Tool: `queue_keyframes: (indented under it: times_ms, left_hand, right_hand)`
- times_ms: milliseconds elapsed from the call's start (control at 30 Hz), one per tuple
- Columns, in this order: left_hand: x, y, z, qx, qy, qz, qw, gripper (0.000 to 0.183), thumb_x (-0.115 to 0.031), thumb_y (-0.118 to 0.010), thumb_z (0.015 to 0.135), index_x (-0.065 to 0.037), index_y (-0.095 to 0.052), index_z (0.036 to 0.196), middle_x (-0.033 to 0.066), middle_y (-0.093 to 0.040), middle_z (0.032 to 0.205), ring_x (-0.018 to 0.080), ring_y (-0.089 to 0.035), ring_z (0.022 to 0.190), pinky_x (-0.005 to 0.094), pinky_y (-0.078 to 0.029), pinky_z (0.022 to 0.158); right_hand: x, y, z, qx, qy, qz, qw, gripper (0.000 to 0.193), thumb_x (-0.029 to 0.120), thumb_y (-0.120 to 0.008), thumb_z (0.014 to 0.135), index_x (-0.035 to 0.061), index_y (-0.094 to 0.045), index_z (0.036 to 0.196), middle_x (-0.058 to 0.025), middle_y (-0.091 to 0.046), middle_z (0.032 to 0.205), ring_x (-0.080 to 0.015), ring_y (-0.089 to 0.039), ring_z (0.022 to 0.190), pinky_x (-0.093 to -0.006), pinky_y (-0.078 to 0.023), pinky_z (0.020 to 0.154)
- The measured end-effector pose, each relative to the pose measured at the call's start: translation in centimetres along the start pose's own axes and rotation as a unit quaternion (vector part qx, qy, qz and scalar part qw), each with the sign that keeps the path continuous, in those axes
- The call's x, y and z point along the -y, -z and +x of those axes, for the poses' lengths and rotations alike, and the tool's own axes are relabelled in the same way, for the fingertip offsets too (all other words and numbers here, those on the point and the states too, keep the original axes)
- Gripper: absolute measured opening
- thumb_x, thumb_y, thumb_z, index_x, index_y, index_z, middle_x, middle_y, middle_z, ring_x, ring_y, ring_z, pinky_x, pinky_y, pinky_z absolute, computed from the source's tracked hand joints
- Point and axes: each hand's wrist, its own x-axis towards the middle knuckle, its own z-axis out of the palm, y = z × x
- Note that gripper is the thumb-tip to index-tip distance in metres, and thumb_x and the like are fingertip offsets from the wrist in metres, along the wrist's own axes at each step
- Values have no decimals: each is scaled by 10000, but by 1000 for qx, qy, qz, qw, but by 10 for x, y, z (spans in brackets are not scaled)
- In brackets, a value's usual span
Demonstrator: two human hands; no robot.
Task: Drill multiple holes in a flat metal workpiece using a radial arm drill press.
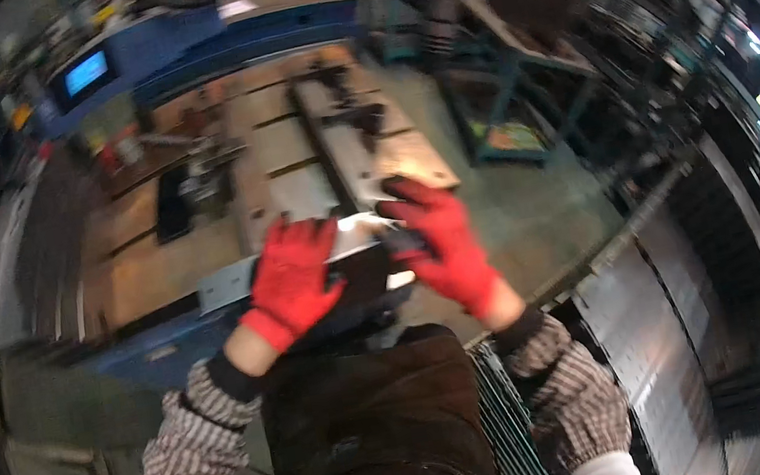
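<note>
A bent sheet metal piece [358,234], pale and shiny on top, lies across the front edge of the machine table, between my hands. My left hand [295,276], in a red glove with dark fingertips, grips its near edge, fingers over the top and thumb low in front. At the right end, my right hand [441,243], in a matching glove, has its fingers curled round the metal. Motion blur smears the right fingertips and the part they hold. To the left of my left hand, a flat grey metal strip [227,286] shows along the table edge.
The machine table [158,278] carries a long metal bar [331,146] and a clamp-like fixture [207,180]. A blue machine beam with a lit screen [86,74] stands behind. A green-framed cart [514,82] is at far right; stacked metal sheets [642,325] lie near right.
</note>
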Motion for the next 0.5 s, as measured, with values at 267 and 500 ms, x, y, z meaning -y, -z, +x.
queue_keyframes:
  times_ms: [267,500]
  left_hand:
    - [7,3,-13,-10,33,20,999,768,-390,-749,785,-89,-487,1441,192,-563,1256,346,-531,1227,521,-305,1170]
    - [5,-9,-6,-25,56,15,998,750,-444,-754,788,-43,-519,1377,170,-591,1173,318,-558,1172,482,-321,1167]
  right_hand:
    - [0,115,53,-343,-9,-173,923,538,267,-450,1058,-23,-403,1509,-168,-443,1547,-293,-443,1417,-429,-331,1184]
    - [6,176,191,-289,106,57,950,623,370,-430,1061,-9,-347,1548,-144,-447,1545,-277,-451,1404,-421,-364,1156]
